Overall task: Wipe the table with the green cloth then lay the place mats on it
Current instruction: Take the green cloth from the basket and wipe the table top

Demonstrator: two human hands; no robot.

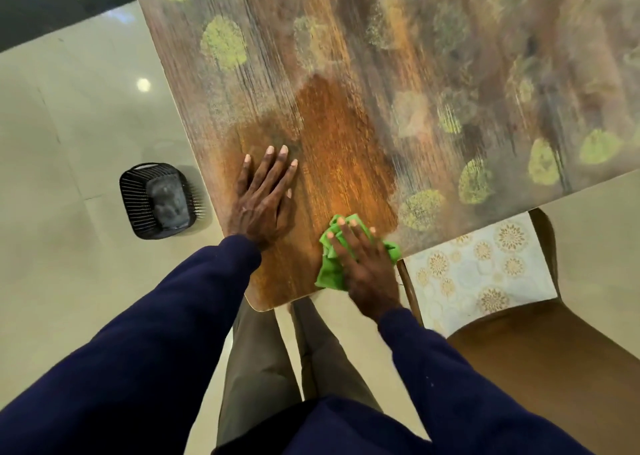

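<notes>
A long wooden table (332, 135) with green blotches and glare runs away from me. My left hand (265, 194) rests flat on its near left part, fingers straight. My right hand (363, 260) presses the crumpled green cloth (330, 271) flat against the table's near right edge, fingers spread over it. A pale place mat (478, 267) with gold floral medallions lies on the seat of a wooden chair (540, 361) just right of the table corner.
A black slatted basket (157, 200) stands on the cream tiled floor (69, 142) left of the table. A dark surface fills the far left corner. My legs stand at the table's near corner, between table and chair.
</notes>
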